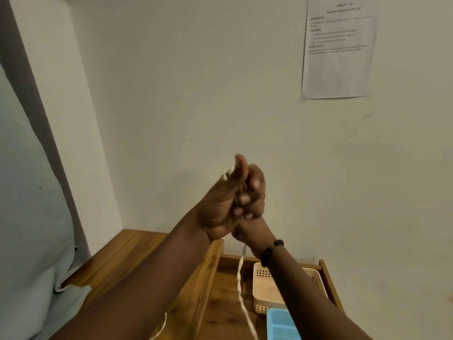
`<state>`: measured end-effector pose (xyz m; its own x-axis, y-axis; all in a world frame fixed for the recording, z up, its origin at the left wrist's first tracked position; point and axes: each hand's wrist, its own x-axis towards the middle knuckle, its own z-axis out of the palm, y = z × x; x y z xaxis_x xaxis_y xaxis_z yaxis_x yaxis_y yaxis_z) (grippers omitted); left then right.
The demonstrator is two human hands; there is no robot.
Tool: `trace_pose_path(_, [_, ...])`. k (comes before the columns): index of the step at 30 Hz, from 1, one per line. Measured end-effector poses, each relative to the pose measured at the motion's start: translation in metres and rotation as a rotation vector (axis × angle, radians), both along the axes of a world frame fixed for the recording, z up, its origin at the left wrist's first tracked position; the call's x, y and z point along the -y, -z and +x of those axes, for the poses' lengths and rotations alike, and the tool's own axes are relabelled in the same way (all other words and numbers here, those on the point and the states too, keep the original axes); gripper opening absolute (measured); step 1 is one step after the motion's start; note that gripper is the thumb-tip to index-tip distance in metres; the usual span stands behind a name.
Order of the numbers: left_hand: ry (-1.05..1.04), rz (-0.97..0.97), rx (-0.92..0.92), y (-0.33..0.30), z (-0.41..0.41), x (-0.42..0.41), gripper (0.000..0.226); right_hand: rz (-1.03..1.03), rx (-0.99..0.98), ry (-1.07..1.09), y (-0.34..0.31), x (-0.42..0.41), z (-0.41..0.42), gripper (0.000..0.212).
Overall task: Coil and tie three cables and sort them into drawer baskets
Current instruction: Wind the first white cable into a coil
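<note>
Both hands are raised together in front of the wall, above an open wooden drawer. My left hand grips a white cable, with a short white end sticking out by the thumb. My right hand is curled against the left one and closes on the same cable. The cable hangs down from between the hands into the drawer and runs out of the bottom of the view. A cream perforated basket and a blue basket sit inside the drawer, partly hidden by my right forearm.
A wooden top lies left of the drawer, against the wall corner. A pale cushion or bedding fills the left side. A printed sheet is stuck on the wall at the upper right.
</note>
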<state>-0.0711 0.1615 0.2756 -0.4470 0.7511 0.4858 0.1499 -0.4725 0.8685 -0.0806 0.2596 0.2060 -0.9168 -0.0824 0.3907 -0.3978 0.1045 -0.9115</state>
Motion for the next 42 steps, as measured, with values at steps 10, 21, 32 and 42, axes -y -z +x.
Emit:
trace_pose_path(10, [-0.787, -0.162, 0.007, 0.038, -0.046, 0.029, 0.073, -0.087, 0.345, -0.553, 0.016, -0.022, 0.02, 0.033])
trace_pose_path(21, [-0.366, -0.717, -0.127, 0.039, -0.021, 0.031, 0.067, -0.383, 0.262, -0.353, -0.006, -0.04, 0.022, 0.027])
trace_pose_path(32, [-0.124, -0.311, 0.283, 0.05, -0.013, 0.015, 0.052, 0.6, 0.313, 0.414, -0.013, -0.028, 0.004, 0.064])
trace_pose_path(42, [0.009, -0.147, 0.269, 0.037, -0.014, 0.006, 0.051, 0.013, -0.247, 0.408, 0.01, -0.021, -0.01, 0.025])
